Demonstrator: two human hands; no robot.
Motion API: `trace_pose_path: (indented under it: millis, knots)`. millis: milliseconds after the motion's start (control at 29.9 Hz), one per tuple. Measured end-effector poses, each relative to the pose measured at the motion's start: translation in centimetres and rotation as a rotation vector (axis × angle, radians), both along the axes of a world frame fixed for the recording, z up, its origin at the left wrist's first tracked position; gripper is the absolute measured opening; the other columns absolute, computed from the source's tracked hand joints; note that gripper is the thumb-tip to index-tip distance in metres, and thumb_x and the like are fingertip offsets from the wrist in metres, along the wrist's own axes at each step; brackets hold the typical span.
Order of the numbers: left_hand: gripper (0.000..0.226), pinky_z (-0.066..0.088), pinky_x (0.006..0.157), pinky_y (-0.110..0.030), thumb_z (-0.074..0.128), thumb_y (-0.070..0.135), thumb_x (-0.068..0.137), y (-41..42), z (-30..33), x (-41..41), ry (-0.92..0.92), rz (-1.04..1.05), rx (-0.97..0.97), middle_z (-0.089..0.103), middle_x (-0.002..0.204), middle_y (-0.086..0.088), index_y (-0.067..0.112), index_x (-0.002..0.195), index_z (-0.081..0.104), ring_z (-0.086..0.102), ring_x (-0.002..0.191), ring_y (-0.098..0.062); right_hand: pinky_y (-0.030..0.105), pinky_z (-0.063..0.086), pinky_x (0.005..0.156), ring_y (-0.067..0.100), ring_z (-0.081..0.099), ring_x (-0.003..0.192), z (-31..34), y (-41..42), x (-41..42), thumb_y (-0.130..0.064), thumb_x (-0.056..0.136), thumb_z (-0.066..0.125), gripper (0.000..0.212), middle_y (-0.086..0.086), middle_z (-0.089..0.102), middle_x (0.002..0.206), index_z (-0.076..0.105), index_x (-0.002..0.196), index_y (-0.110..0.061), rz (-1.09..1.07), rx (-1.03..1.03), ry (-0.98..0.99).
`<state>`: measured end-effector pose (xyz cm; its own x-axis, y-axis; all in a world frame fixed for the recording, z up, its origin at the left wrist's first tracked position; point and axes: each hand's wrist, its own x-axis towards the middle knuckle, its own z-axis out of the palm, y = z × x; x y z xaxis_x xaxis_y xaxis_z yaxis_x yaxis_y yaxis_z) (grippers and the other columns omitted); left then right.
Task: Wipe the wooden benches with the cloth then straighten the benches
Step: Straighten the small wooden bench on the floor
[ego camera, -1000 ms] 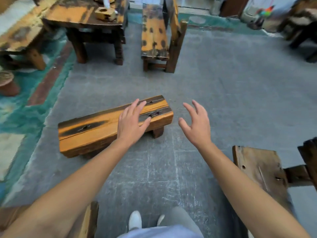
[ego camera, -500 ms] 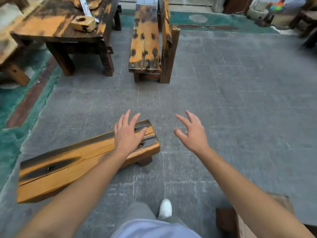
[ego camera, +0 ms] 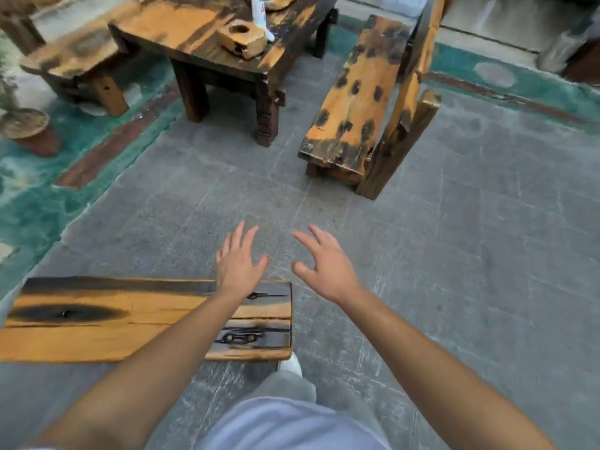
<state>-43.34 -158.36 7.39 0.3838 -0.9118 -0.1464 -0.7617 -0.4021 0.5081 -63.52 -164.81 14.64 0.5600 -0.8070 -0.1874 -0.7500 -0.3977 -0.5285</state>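
Fingers of the left hand (ego camera: 238, 266) are straight and spread slightly apart, holding nothing; the hand hovers past the far edge of the low bench (ego camera: 97, 319), near that bench's right end, with the forearm crossing above the seat. Fingers of the right hand (ego camera: 324, 264) are loosely bent and splayed, also holding nothing, over the bare grey floor (ego camera: 487, 254) just beyond the bench's right end. The two hands are near each other but apart.

The low bench lies along the near left part of the floor, its orange seat marked with dark scorched patches. Farther off stands a bench with a backrest (ego camera: 360, 95), spotted with dark burns, its near end pointing toward the hands. Left of it stands a dark-legged wooden table (ego camera: 194, 37), carrying a small wooden block with a hole (ego camera: 242, 39) near its right edge. Another bench (ego camera: 78, 56) sits beyond the table's left edge, on the green floor border. A white shoe (ego camera: 290, 365) shows just under the low bench's near right corner.
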Motion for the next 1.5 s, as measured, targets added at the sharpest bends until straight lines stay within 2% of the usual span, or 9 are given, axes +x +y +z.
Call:
trace_pose_path:
  millis: [367,501,702,869,1036,1203,1370,1437,1503]
  knots:
    - [0.067,0.026,0.121,-0.052,0.06,0.041,0.095,-5.1,-1.4,5.7,0.035,0.736,0.018,0.015,0.17,-0.003,0.029,0.155,0.034,0.022,0.153,-0.03,0.045,0.029,0.124,0.033,0.026,0.155,-3.2,-15.6,17.0,-0.037,0.095,0.065,0.066,0.013,0.028,0.169,0.042,0.156,-0.034,0.757,0.073,0.034]
    - [0.063,0.028,0.118,-0.054,0.061,0.04,0.095,-2.6,-1.8,6.1,-0.016,1.109,0.025,0.021,0.168,-0.004,0.029,0.153,0.039,0.026,0.152,-0.032,0.049,0.029,0.123,0.032,0.021,0.157,-5.2,-16.7,21.5,-0.042,0.096,0.062,0.064,0.004,0.025,0.171,0.041,0.156,-0.04,1.082,0.125,0.011]
    - [0.064,0.031,0.116,-0.055,0.061,0.04,0.092,-0.4,-0.4,4.3,-0.109,1.292,0.13,0.027,0.166,-0.009,0.025,0.151,0.041,0.029,0.15,-0.035,0.051,0.032,0.119,0.026,0.02,0.157,-6.2,-16.9,24.6,-0.045,0.095,0.057,0.062,0.001,0.025,0.171,0.041,0.155,-0.04,1.271,0.157,-0.044]
    - [0.064,0.03,0.117,-0.058,0.055,0.048,0.091,2.6,-1.7,-3.0,-0.09,1.713,0.177,0.03,0.164,-0.01,0.026,0.15,0.041,0.031,0.148,-0.037,0.05,0.028,0.124,0.027,0.02,0.157,-6.6,-11.8,28.3,-0.042,0.095,0.058,0.06,0.004,0.028,0.17,0.047,0.153,-0.032,1.626,0.159,-0.067]
    - [0.068,0.03,0.117,-0.059,0.043,0.058,0.089,1.9,-7.6,-9.5,0.013,2.066,0.201,0.031,0.163,-0.011,0.026,0.149,0.042,0.033,0.147,-0.039,0.045,0.028,0.122,0.026,0.023,0.156,-10.8,-7.3,29.7,-0.031,0.096,0.064,0.056,0.005,0.032,0.167,0.052,0.15,-0.027,1.867,0.129,-0.087]
    - [0.07,0.026,0.119,-0.062,0.034,0.063,0.091,-2.5,-13.9,-11.7,0.09,2.242,0.255,0.027,0.166,-0.01,0.029,0.152,0.037,0.027,0.15,-0.038,0.052,0.03,0.121,0.029,0.025,0.156,-19.1,-6.5,30.8,-0.026,0.095,0.064,0.056,0.006,0.035,0.166,0.054,0.149,-0.025,2.115,0.082,-0.027]
    - [0.069,0.029,0.115,-0.066,0.04,0.064,0.091,-11.6,-29.1,-10.7,0.203,2.509,0.201,0.02,0.168,-0.005,0.035,0.153,0.032,0.024,0.152,-0.037,0.056,0.021,0.125,0.026,0.019,0.158,-36.1,-10.0,32.5,-0.034,0.094,0.058,0.055,0.001,0.032,0.168,0.053,0.148,-0.032,2.423,-0.066,-0.022]
    - [0.071,0.023,0.118,-0.066,0.044,0.066,0.093,-16.7,-38.8,-10.0,0.223,2.537,0.245,0.017,0.17,-0.004,0.034,0.155,0.031,0.017,0.155,-0.036,0.058,0.018,0.126,0.027,0.018,0.159,-46.4,-11.6,32.4,-0.039,0.095,0.054,0.059,0.0,0.03,0.169,0.045,0.153,-0.035,2.558,-0.106,-0.063]
    - [0.074,0.014,0.122,-0.067,0.046,0.069,0.093,-20.5,-43.3,-8.9,0.158,2.503,0.323,0.013,0.171,-0.004,0.033,0.156,0.031,0.007,0.158,-0.034,0.059,0.015,0.127,0.028,0.016,0.16,-49.7,-12.3,32.8,-0.042,0.096,0.051,0.061,0.0,0.028,0.17,0.041,0.156,-0.036,2.602,-0.213,-0.123]
